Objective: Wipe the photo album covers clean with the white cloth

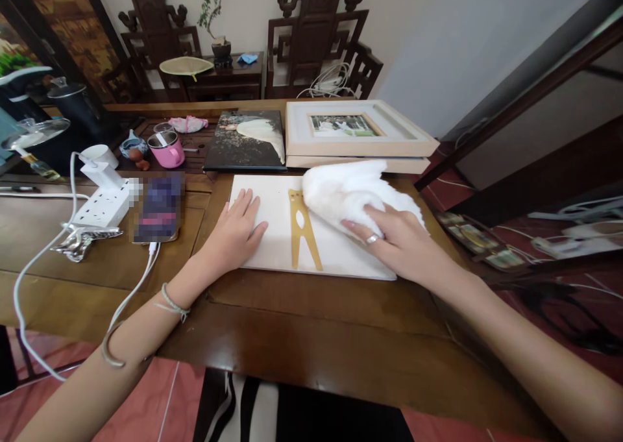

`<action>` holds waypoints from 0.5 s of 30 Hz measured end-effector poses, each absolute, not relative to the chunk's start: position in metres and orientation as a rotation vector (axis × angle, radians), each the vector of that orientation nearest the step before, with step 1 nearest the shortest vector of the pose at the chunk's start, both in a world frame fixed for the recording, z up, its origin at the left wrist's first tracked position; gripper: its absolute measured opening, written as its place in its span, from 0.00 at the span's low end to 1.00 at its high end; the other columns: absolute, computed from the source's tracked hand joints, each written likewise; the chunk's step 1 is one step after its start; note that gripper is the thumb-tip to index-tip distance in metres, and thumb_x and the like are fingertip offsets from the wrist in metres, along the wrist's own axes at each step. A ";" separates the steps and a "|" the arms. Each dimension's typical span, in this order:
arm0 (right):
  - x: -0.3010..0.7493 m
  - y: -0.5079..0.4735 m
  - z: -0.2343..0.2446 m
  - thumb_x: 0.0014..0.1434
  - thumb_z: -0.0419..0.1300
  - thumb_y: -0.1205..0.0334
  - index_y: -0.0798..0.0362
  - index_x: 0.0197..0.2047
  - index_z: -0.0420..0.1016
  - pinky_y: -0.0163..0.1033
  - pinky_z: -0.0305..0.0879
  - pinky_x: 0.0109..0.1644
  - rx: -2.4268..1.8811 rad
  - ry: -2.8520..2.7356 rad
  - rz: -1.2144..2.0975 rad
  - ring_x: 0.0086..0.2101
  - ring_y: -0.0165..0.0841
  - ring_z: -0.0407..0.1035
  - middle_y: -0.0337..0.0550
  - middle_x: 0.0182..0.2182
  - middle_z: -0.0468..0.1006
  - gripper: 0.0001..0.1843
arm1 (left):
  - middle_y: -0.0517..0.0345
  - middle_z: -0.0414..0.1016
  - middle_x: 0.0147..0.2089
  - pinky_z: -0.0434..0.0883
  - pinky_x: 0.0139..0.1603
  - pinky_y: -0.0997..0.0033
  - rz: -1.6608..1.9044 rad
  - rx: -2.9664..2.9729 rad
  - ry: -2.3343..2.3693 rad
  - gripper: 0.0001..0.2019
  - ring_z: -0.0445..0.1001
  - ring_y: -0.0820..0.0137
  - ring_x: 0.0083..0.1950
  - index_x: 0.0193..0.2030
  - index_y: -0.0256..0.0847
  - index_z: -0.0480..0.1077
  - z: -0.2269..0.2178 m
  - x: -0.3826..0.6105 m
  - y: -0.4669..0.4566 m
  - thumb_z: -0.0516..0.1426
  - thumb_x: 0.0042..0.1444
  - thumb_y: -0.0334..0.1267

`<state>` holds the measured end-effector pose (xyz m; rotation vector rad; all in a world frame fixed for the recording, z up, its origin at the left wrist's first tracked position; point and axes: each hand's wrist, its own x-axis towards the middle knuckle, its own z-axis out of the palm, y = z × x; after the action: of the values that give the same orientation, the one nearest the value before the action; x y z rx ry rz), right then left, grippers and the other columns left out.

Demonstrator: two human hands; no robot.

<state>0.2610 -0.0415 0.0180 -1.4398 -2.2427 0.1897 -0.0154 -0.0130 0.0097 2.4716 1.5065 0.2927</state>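
The right hand's (396,237) fingers are bent over the near end of a fluffy white cloth (341,192), tips dug into it, so it's gripped and pushed down rather than just lying there. There's a silver ring (372,239) on one finger. The cloth bunches up from under those fingers toward the far right corner of a flat white rectangular board (335,257) and spills a bit over the board's far edge.

The left hand (238,231) is doing the opposite: fingers straight and spread, palm flat on the board's left edge, not gripping anything. Between the two hands a gold forked stand piece (302,234) lies flat on the board, running from its far edge to its near edge, and the cloth is just touching its top end.

The board sits on a brown wooden table (311,325), right of the middle. There's a wide bare strip of wood between the board and the table's near edge. The far side is tight: two stacked pale picture frames (360,134) sit right against the cloth, with a dark glossy photo print (246,143) next to them. On the left, a phone with a blurred screen (158,208) lies near the board's left edge, then a white power strip (104,205) with cables, and a pink mug (167,148) further back. On the right, the board nearly reaches the table's edge.
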 end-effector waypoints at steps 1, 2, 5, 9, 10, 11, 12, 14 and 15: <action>0.259 -0.038 0.017 0.65 0.49 0.53 0.45 0.25 0.58 0.57 0.72 0.44 -1.464 -2.212 0.167 0.39 0.50 0.74 0.42 0.22 0.68 0.16 | 0.33 0.44 0.74 0.47 0.72 0.45 0.286 2.473 1.508 0.28 0.40 0.53 0.76 0.70 0.26 0.52 0.010 -0.016 -0.013 0.46 0.67 0.41; 0.257 -0.036 0.016 0.65 0.49 0.53 0.45 0.25 0.57 0.59 0.72 0.45 -1.475 -2.192 0.147 0.39 0.50 0.74 0.41 0.22 0.68 0.16 | 0.33 0.44 0.74 0.47 0.72 0.45 0.281 2.473 1.507 0.28 0.40 0.53 0.76 0.70 0.27 0.52 0.009 -0.017 -0.013 0.46 0.67 0.41; 0.248 -0.048 0.016 0.65 0.49 0.56 0.45 0.26 0.60 0.64 0.69 0.52 -1.414 -2.213 0.137 0.44 0.51 0.74 0.46 0.30 0.77 0.15 | 0.34 0.45 0.74 0.48 0.72 0.45 0.285 2.486 1.491 0.27 0.41 0.53 0.76 0.70 0.29 0.51 0.008 -0.017 -0.012 0.45 0.68 0.42; 0.247 -0.088 0.021 0.63 0.51 0.62 0.47 0.26 0.65 0.67 0.61 0.61 -1.253 -2.309 0.179 0.58 0.53 0.66 0.51 0.51 0.79 0.13 | 0.33 0.45 0.74 0.48 0.71 0.43 0.301 2.513 1.485 0.27 0.41 0.52 0.76 0.70 0.29 0.52 0.007 -0.016 -0.012 0.45 0.68 0.42; 0.250 -0.098 0.022 0.63 0.52 0.63 0.48 0.26 0.66 0.66 0.60 0.63 -1.221 -2.342 0.195 0.59 0.52 0.65 0.51 0.52 0.78 0.12 | 0.33 0.45 0.74 0.49 0.71 0.43 0.300 2.516 1.487 0.27 0.41 0.52 0.76 0.69 0.29 0.52 0.007 -0.015 -0.013 0.45 0.68 0.42; 0.253 -0.106 0.024 0.63 0.52 0.64 0.47 0.27 0.68 0.64 0.60 0.64 -1.194 -2.374 0.213 0.60 0.51 0.64 0.50 0.52 0.79 0.12 | 0.33 0.45 0.74 0.49 0.71 0.43 0.298 2.517 1.490 0.27 0.42 0.52 0.76 0.69 0.29 0.52 0.008 -0.014 -0.013 0.45 0.68 0.41; 0.256 -0.112 0.027 0.63 0.52 0.65 0.47 0.28 0.69 0.61 0.61 0.65 -1.179 -2.401 0.233 0.60 0.50 0.64 0.49 0.51 0.79 0.11 | 0.33 0.46 0.74 0.49 0.71 0.43 0.294 2.515 1.493 0.27 0.42 0.52 0.76 0.69 0.28 0.52 0.009 -0.013 -0.014 0.45 0.68 0.41; 0.262 -0.118 0.031 0.64 0.53 0.65 0.46 0.30 0.71 0.58 0.65 0.63 -1.178 -2.427 0.266 0.60 0.49 0.65 0.48 0.46 0.81 0.11 | 0.33 0.46 0.74 0.49 0.71 0.43 0.278 2.507 1.508 0.27 0.41 0.52 0.76 0.69 0.28 0.52 0.012 -0.010 -0.016 0.45 0.68 0.41; 0.264 -0.117 0.032 0.65 0.52 0.63 0.46 0.29 0.70 0.58 0.68 0.60 -1.199 -2.419 0.276 0.59 0.50 0.66 0.48 0.42 0.82 0.12 | 0.33 0.45 0.74 0.48 0.72 0.43 0.266 2.501 1.517 0.27 0.41 0.52 0.76 0.69 0.27 0.52 0.013 -0.009 -0.017 0.45 0.68 0.41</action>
<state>0.2637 -0.1170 0.0323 -1.1993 -2.4191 0.2764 -0.0088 -0.0165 0.0128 2.5007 1.5167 0.2662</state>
